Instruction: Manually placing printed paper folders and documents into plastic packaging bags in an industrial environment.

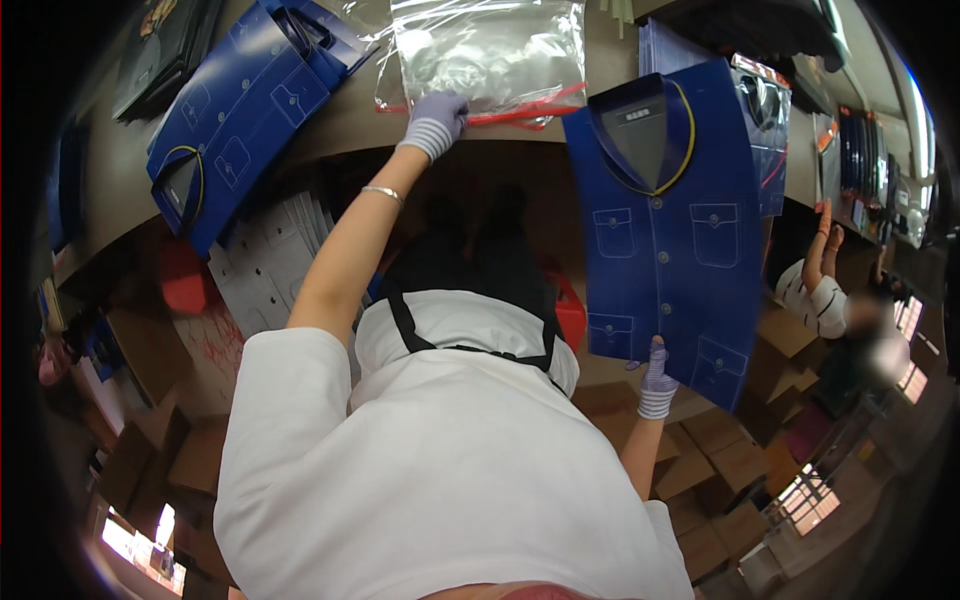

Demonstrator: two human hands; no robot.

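Observation:
My right hand (655, 382), in a striped purple-and-white glove, grips the lower edge of a blue shirt-shaped folder (640, 270), its thumb on the front. The folder is held upright, with a collar trimmed in yellow, printed buttons and pockets. My left hand (440, 118), gloved alike, has its fingers curled at the near edge of a stack of clear plastic bags (490, 60) with red strips. The fingertips' exact hold on the bag is hard to see.
More blue shirt-shaped folders (250, 105) lie at the left on the table (345, 120). Grey shirt-printed sheets (265, 265) stand below its edge. Packed pieces (765, 130) are at the right. Cardboard boxes (705, 450) stand behind me, and another person (825, 300) works at the far right.

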